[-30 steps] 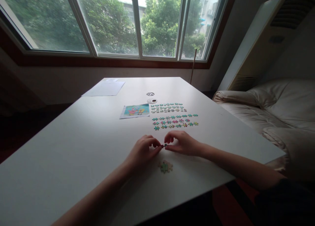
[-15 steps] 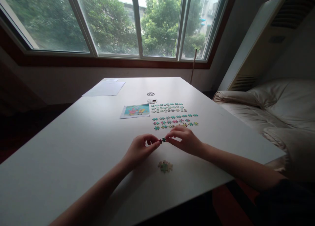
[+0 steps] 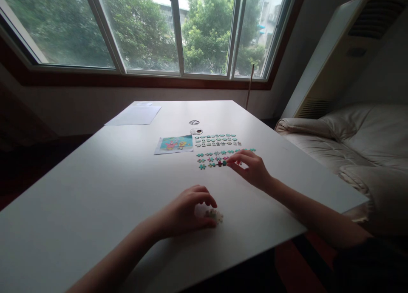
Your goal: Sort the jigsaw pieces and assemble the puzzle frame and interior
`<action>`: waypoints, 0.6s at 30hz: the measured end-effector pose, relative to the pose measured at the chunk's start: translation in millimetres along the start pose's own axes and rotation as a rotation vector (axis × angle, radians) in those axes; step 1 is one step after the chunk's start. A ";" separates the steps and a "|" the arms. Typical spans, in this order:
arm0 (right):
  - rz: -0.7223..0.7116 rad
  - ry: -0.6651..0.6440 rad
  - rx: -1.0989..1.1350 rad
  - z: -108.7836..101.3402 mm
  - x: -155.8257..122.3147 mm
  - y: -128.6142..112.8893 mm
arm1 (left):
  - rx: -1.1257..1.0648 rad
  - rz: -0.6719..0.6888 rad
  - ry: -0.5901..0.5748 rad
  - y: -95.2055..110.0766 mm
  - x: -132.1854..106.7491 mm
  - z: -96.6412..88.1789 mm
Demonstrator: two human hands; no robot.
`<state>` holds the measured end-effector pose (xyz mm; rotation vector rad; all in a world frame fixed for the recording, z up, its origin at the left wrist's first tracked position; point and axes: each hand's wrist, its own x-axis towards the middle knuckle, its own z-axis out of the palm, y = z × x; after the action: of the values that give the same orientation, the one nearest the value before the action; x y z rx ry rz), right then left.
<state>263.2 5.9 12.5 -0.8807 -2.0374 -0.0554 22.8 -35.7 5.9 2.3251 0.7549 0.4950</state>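
My right hand (image 3: 250, 167) is over the rows of loose jigsaw pieces (image 3: 203, 167), closed in a pinch on two small joined puzzle pieces (image 3: 220, 163), one dark red and one green. Nearer the front edge, my left hand (image 3: 191, 210) curves around a small joined cluster of puzzle pieces (image 3: 218, 216). Its thumb and fingers are apart, partly covering the cluster, and I see nothing gripped between them. Part of the loose rows is hidden behind my right hand.
A picture sheet with cartoon figures (image 3: 175, 144) lies left of the rows. Beyond are two small round items (image 3: 196, 131) and white paper (image 3: 134, 115) at the far left. The white table (image 3: 95, 191) stands before a window, with a sofa (image 3: 366, 135) at right.
My hands have parted. The right has carried the two joined pieces forward to the rows; the left has let go of them, come back toward me and opened around the cluster.
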 end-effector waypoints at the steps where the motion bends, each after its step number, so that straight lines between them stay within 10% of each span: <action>1: 0.008 0.019 -0.002 -2.3 1.2 2.0 | 0.008 0.008 -0.027 0.4 0.0 1.2; 13: 0.026 0.033 -0.040 -5.9 3.2 10.4 | 0.052 -0.002 -0.091 0.7 1.7 4.0; 18: 0.160 -0.062 -0.128 -25.2 10.0 50.1 | 0.053 -0.011 -0.100 2.5 1.5 3.8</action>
<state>307.9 40.1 21.2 -1.1354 -2.0309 -0.0711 26.9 -38.1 5.0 2.3741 0.7410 0.3547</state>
